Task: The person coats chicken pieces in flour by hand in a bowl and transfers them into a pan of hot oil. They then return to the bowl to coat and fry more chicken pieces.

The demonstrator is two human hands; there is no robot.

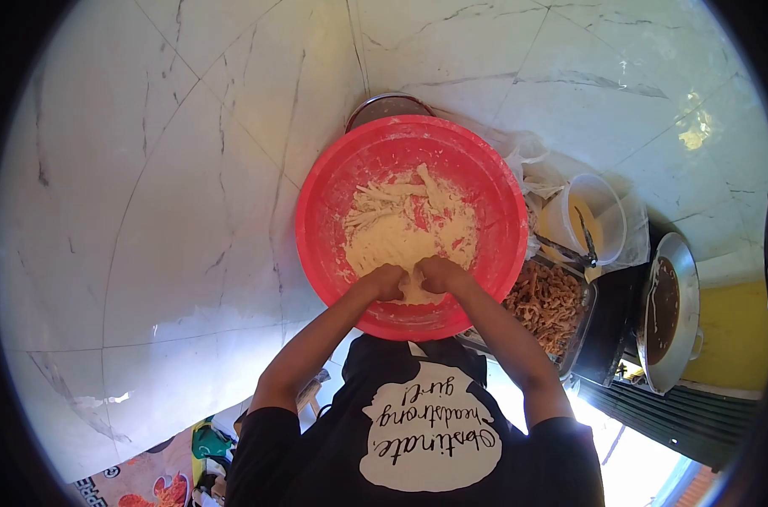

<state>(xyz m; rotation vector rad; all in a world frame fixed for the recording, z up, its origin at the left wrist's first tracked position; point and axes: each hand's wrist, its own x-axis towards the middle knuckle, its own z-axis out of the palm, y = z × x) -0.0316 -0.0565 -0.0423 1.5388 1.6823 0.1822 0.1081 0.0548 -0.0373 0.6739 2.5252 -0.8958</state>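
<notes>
A large red basin (316,220) holds pale flour (388,241) with flour-coated strips (430,190) lying in its far part. Both hands are down in the flour at the basin's near side, close together. My left hand (386,282) has its fingers curled in, and what it grips, if anything, is hidden. Just beside it, my right hand (439,275) is also closed, its fingertips sunk in the flour. Some flour clings to the basin's inner wall.
Right of the basin stand a tray of brown fried strips (544,308), a clear tub of yellow liquid (608,224) with black tongs (585,245), and a metal pan (686,296) of dark oil. Tiled walls (190,169) rise behind.
</notes>
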